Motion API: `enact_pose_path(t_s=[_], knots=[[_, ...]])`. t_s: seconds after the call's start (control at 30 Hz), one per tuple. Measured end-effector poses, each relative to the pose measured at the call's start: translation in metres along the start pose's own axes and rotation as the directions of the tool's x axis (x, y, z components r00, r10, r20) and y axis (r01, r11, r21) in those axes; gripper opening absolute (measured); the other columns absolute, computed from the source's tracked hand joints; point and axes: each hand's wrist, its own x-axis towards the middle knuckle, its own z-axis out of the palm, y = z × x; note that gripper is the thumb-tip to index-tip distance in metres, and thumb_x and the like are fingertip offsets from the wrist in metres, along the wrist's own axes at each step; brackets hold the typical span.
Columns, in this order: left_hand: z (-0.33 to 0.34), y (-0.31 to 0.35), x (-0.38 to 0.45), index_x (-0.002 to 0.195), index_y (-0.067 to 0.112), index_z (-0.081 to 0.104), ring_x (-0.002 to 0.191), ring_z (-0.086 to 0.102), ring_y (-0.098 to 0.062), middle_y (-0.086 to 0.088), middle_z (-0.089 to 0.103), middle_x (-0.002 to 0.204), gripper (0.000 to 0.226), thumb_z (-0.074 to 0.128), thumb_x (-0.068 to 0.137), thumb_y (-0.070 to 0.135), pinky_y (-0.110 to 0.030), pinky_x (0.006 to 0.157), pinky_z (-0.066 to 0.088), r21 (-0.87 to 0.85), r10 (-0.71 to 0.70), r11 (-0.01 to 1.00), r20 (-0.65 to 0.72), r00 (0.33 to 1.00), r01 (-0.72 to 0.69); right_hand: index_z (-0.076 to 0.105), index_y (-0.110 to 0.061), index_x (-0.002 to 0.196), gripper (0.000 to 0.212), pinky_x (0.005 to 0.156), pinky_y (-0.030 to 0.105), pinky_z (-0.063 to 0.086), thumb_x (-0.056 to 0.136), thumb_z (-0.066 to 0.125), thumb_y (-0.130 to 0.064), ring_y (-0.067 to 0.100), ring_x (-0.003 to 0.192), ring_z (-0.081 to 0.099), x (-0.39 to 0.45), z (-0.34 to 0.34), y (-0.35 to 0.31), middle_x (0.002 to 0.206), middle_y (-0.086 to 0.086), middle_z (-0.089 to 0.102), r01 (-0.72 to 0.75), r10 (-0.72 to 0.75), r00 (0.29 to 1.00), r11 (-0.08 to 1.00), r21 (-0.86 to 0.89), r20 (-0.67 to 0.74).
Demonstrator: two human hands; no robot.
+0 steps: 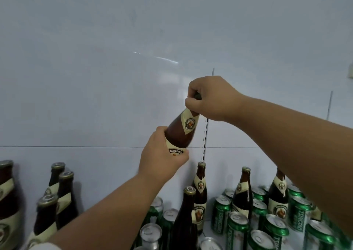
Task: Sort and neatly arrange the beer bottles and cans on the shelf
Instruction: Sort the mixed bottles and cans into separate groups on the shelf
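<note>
Head view: sorting partly done, one Franziskaner bottle (180, 133) being carried above the shelf.
Left hand (162, 158) is gripping its body, right hand (208, 98) pinching the neck; long axis tilting, cap up-right. Grouped bottles (57, 192) standing left; green Tsingtao cans (236, 225) and bottles still mixed right.

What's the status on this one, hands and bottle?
Right hand grips the neck of the brown bottle, left hand holds its body. Bottle lifted, tilted, above the shelf. Mixed bottles and green cans crowd below.
</note>
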Motion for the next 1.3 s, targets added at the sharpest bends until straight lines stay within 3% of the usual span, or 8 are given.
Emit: enact_pose_path(t_s=[0.13, 0.3, 0.47, 0.67, 0.87, 1.03, 1.3], knots=[[-0.031, 0.018, -0.015, 0.096, 0.049, 0.043, 0.073, 0.061, 0.007, 0.018, 0.062, 0.082, 0.051, 0.072, 0.054, 0.054, -0.013, 0.051, 0.049, 0.053, 0.022, 0.998, -0.015, 1.000, -0.021, 0.055, -0.011, 0.069, 0.027, 0.057, 0.032, 0.044, 0.090, 0.055, -0.028, 0.019, 0.066, 0.055, -0.003, -0.007, -0.021, 0.066, 0.001, 0.058, 0.106, -0.114, 0.983, 0.993, -0.059, -0.146], [-0.072, 0.043, -0.040, 0.097, 0.049, 0.043, 0.074, 0.062, 0.008, 0.017, 0.063, 0.081, 0.052, 0.075, 0.057, 0.051, -0.014, 0.054, 0.052, 0.144, -0.010, 0.989, -0.097, 0.995, 0.023, 0.059, -0.007, 0.071, 0.026, 0.054, 0.030, 0.042, 0.088, 0.056, -0.027, 0.022, 0.064, 0.056, -0.008, -0.013, -0.050, 0.064, 0.003, 0.057, 0.223, -0.188, 0.943, 0.970, 0.102, -0.274], [-0.106, 0.069, -0.079, 0.094, 0.047, 0.044, 0.071, 0.060, 0.011, 0.017, 0.063, 0.076, 0.050, 0.075, 0.055, 0.051, -0.006, 0.050, 0.044, 0.230, -0.069, 0.966, -0.193, 0.979, 0.114, 0.056, -0.006, 0.068, 0.026, 0.056, 0.035, 0.045, 0.085, 0.056, -0.026, 0.024, 0.066, 0.056, -0.016, -0.012, -0.085, 0.066, 0.007, 0.059, 0.263, -0.140, 0.910, 0.922, 0.284, -0.390], [-0.158, 0.090, -0.124, 0.093, 0.043, 0.046, 0.070, 0.058, 0.014, 0.014, 0.063, 0.076, 0.050, 0.074, 0.054, 0.053, -0.009, 0.044, 0.042, 0.268, -0.185, 0.927, -0.285, 0.940, 0.264, 0.044, -0.012, 0.059, 0.026, 0.049, 0.027, 0.032, 0.080, 0.056, -0.023, 0.015, 0.054, 0.041, -0.009, -0.017, -0.150, 0.058, 0.000, 0.046, 0.294, -0.197, 0.945, 0.864, 0.408, -0.262], [-0.234, 0.071, -0.159, 0.098, 0.043, 0.046, 0.071, 0.064, -0.001, 0.015, 0.064, 0.083, 0.058, 0.072, 0.049, 0.059, -0.020, 0.057, 0.051, 0.305, -0.294, 0.865, -0.336, 0.895, 0.398, 0.040, -0.013, 0.059, 0.027, 0.051, 0.028, 0.032, 0.079, 0.056, -0.020, 0.017, 0.054, 0.041, -0.001, 0.019, -0.236, 0.061, 0.005, 0.047, 0.311, -0.289, 0.949, 0.813, 0.493, -0.121], [-0.314, 0.036, -0.159, 0.096, 0.044, 0.044, 0.069, 0.063, 0.001, 0.016, 0.062, 0.083, 0.055, 0.074, 0.053, 0.058, -0.011, 0.050, 0.043, 0.350, -0.308, 0.832, -0.355, 0.883, 0.431, 0.033, -0.016, 0.056, 0.032, 0.053, 0.029, 0.030, 0.078, 0.056, -0.018, 0.017, 0.054, 0.038, 0.027, 0.056, -0.315, 0.060, 0.006, 0.039, 0.310, -0.289, 0.949, 0.787, 0.533, -0.126], [-0.423, -0.029, -0.132, 0.100, 0.046, 0.039, 0.066, 0.060, 0.000, 0.018, 0.058, 0.081, 0.061, 0.072, 0.051, 0.062, -0.006, 0.044, 0.037, 0.444, -0.274, 0.799, -0.329, 0.904, 0.405, 0.040, -0.013, 0.059, 0.024, 0.050, 0.027, 0.030, 0.078, 0.054, -0.018, 0.016, 0.053, 0.036, 0.075, 0.107, -0.403, 0.060, 0.005, 0.039, 0.278, -0.225, 0.961, 0.757, 0.591, -0.163]])
